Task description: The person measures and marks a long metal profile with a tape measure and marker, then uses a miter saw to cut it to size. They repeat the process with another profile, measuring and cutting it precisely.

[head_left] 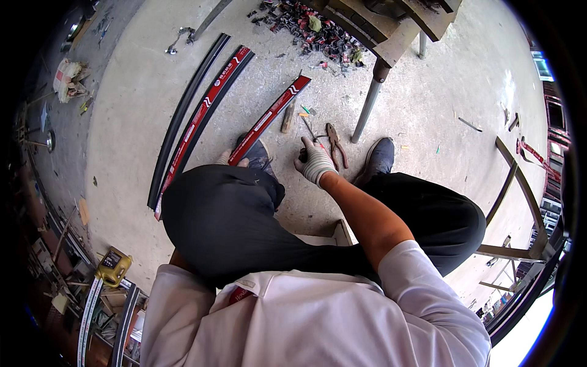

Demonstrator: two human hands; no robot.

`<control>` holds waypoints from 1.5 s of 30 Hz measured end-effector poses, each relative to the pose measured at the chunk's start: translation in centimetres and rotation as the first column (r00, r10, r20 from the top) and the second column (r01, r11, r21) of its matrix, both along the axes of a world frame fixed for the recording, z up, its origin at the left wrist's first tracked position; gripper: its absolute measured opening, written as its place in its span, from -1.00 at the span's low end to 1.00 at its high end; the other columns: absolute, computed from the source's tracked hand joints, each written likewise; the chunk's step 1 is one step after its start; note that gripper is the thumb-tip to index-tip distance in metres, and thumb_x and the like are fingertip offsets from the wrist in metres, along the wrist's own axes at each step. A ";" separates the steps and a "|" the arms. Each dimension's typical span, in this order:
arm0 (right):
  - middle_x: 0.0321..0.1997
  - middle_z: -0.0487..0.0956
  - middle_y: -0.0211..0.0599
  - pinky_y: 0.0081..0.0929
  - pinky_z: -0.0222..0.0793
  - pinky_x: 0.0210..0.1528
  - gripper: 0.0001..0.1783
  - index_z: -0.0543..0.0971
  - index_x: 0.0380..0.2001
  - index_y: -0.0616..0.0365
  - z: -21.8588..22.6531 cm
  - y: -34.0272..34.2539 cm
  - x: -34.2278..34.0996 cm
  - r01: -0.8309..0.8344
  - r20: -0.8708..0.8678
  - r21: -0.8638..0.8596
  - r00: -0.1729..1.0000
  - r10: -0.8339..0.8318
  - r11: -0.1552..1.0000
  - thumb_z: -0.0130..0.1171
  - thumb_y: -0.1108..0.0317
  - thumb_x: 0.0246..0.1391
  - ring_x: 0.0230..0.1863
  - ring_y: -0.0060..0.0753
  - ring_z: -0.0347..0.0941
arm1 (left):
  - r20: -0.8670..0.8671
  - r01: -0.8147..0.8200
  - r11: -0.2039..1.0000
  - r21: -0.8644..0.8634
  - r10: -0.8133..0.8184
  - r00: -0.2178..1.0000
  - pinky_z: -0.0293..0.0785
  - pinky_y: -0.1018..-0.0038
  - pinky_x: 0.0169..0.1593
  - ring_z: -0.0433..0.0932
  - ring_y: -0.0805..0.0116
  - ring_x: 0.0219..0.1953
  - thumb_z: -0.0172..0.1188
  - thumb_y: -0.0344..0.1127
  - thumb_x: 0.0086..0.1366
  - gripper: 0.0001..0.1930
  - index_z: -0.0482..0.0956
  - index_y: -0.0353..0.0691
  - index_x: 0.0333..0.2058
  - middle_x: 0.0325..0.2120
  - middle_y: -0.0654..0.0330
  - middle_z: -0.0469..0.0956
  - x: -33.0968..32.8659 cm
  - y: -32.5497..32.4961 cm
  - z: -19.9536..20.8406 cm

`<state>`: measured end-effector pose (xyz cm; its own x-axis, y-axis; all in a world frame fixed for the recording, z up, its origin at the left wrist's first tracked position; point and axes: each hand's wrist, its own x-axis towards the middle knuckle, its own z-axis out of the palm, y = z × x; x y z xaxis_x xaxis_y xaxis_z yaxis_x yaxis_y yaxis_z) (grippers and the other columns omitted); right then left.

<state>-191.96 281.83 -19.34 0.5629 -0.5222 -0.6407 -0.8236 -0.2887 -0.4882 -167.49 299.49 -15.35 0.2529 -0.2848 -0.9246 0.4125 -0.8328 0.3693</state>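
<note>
My left hand point(239, 160), in a pale glove and partly hidden by my knee, is closed on the lower end of a red-faced trim strip point(269, 120). The strip slants up and away over the floor. My right hand point(317, 162), in a striped knit glove, is closed around a small dark-handled tool point(303, 155), mostly covered by the fingers. Beside it, a pair of pliers point(334, 145) with reddish handles lies on the floor. A thin dark rod point(309, 126) shows just beyond my fingers; whether it belongs to the held tool I cannot tell.
Two longer strips, one red-faced point(211, 98) and one black point(183, 110), lie at the left. A short wooden piece point(288, 116) rests between my shoes. Ahead are a heap of offcuts point(312, 30) and a metal stand's leg point(368, 107). A yellow jug point(114, 267) stands lower left.
</note>
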 end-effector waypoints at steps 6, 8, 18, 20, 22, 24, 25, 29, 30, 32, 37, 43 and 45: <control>0.17 0.52 0.23 0.01 0.43 0.28 -0.15 0.30 0.39 0.14 0.1 -1.4 1.6 -0.034 -0.011 -0.010 0.999 0.034 0.999 0.36 0.15 0.07 0.22 0.31 0.47 | 0.533 0.569 0.817 0.090 -0.522 0.666 0.52 0.19 0.25 0.58 0.03 0.15 0.37 0.14 0.33 -0.22 0.35 -0.20 0.34 0.14 -0.05 0.55 1.0 0.5 -1.6; 0.18 0.51 0.23 0.02 0.43 0.29 -0.17 0.30 0.39 0.13 0.5 -1.4 1.1 -0.085 -0.021 -0.113 0.996 0.083 0.990 0.34 0.17 0.08 0.22 0.31 0.47 | 0.589 0.584 0.799 0.143 -0.543 0.598 0.51 0.16 0.26 0.57 -0.01 0.18 0.39 0.13 0.31 -0.21 0.36 -0.24 0.34 0.17 -0.10 0.52 0.8 0.4 -2.1; 0.07 0.58 0.24 -0.08 0.45 0.23 -0.46 0.57 0.11 0.22 4.1 -0.2 -2.9 0.031 0.019 -0.236 0.999 -0.027 0.971 0.26 0.13 0.13 0.12 0.24 0.54 | 0.756 0.492 0.839 0.235 -0.475 0.450 0.56 0.15 0.12 0.61 0.00 0.05 0.45 0.10 0.27 -0.26 0.44 -0.29 0.22 0.03 -0.11 0.58 -1.2 2.9 -4.2; -0.02 0.61 0.21 -0.09 0.45 0.20 -0.55 0.62 0.01 0.23 4.9 0.5 -4.0 0.107 0.048 -0.239 0.994 -0.098 0.965 0.26 0.17 0.11 0.07 0.25 0.54 | 0.756 0.495 0.839 0.226 -0.472 0.454 0.57 0.14 0.11 0.61 -0.01 0.04 0.45 0.10 0.26 -0.26 0.44 -0.29 0.21 0.02 -0.11 0.58 -1.0 2.8 -3.8; -0.02 0.63 0.22 -0.11 0.48 0.16 -0.57 0.65 -0.04 0.25 5.6 1.6 -4.8 0.092 0.050 -0.268 0.995 -0.082 0.959 0.25 0.18 0.13 0.02 0.25 0.57 | 0.755 0.494 0.841 0.222 -0.469 0.458 0.57 0.14 0.11 0.62 -0.01 0.03 0.46 0.11 0.26 -0.27 0.44 -0.29 0.21 0.02 -0.11 0.59 -0.8 3.0 -3.3; -0.01 0.64 0.23 -0.13 0.47 0.20 -0.56 0.67 -0.04 0.28 6.6 2.5 -5.3 0.097 0.006 -0.233 0.995 -0.098 0.968 0.25 0.17 0.13 0.07 0.22 0.57 | 0.752 0.497 0.837 0.226 -0.475 0.458 0.57 0.13 0.10 0.62 -0.02 0.03 0.46 0.11 0.26 -0.27 0.45 -0.29 0.20 0.01 -0.11 0.59 -0.7 3.3 -3.0; 0.01 0.64 0.22 -0.14 0.47 0.22 -0.53 0.66 -0.01 0.29 7.3 2.9 -5.4 0.102 -0.026 -0.192 0.994 -0.109 0.976 0.24 0.16 0.14 0.10 0.22 0.57 | 0.751 0.497 0.840 0.219 -0.470 0.464 0.57 0.13 0.10 0.62 -0.03 0.02 0.46 0.11 0.25 -0.27 0.45 -0.29 0.19 0.00 -0.11 0.59 -0.7 3.5 -2.9; 0.01 0.64 0.20 -0.15 0.48 0.21 -0.53 0.67 -0.01 0.25 9.0 4.1 -5.8 0.070 0.033 -0.220 0.997 -0.064 0.973 0.27 0.11 0.17 0.08 0.21 0.58 | 0.755 0.493 0.844 0.212 -0.461 0.465 0.58 0.12 0.09 0.63 -0.04 0.01 0.46 0.11 0.25 -0.28 0.46 -0.29 0.18 -0.01 -0.11 0.60 -0.1 4.1 -2.4; 0.00 0.65 0.20 -0.15 0.48 0.20 -0.54 0.67 -0.01 0.24 9.4 4.1 -5.9 0.070 0.042 -0.223 0.997 -0.062 0.972 0.28 0.11 0.16 0.08 0.20 0.59 | 0.757 0.492 0.845 0.211 -0.459 0.464 0.58 0.11 0.09 0.63 -0.05 0.00 0.46 0.11 0.24 -0.28 0.46 -0.29 0.18 -0.02 -0.11 0.61 0.1 4.1 -2.3; -0.03 0.67 0.16 -0.15 0.51 0.15 -0.56 0.68 -0.04 0.22 10.1 4.3 -6.2 0.066 0.069 -0.233 0.996 -0.051 0.970 0.30 0.11 0.15 0.04 0.19 0.61 | 0.757 0.487 0.847 0.212 -0.457 0.467 0.58 0.11 0.08 0.64 -0.05 0.00 0.46 0.11 0.24 -0.28 0.46 -0.29 0.17 -0.03 -0.12 0.61 0.5 4.3 -2.1; -0.08 0.71 0.09 -0.15 0.54 0.11 -0.58 0.68 -0.06 0.23 9.1 4.3 -7.3 0.103 0.097 -0.226 0.992 -0.083 0.969 0.29 0.13 0.15 0.00 0.14 0.65 | 0.748 0.473 0.850 0.233 -0.468 0.471 0.58 0.09 0.07 0.65 -0.07 -0.02 0.47 0.11 0.23 -0.29 0.47 -0.29 0.15 -0.05 -0.12 0.62 0.9 5.3 -1.2; -0.05 0.70 0.18 -0.12 0.55 0.10 -0.49 0.65 0.03 0.26 4.9 3.4 -9.5 0.156 0.064 -0.091 0.987 -0.150 0.984 0.24 0.10 0.15 0.00 0.20 0.65 | 0.718 0.445 0.852 0.274 -0.490 0.495 0.59 0.08 0.05 0.66 -0.10 -0.05 0.47 0.12 0.22 -0.30 0.48 -0.29 0.13 -0.07 -0.12 0.64 -0.3 6.6 -0.2; -0.05 0.69 0.18 -0.10 0.54 0.13 -0.51 0.64 0.03 0.24 3.4 2.7 -9.6 0.110 0.025 -0.113 0.994 -0.108 0.988 0.24 0.10 0.16 0.01 0.24 0.63 | 0.706 0.436 0.852 0.289 -0.497 0.505 0.59 0.07 0.05 0.66 -0.11 -0.05 0.47 0.12 0.22 -0.30 0.49 -0.29 0.12 -0.08 -0.12 0.64 -0.5 6.7 0.2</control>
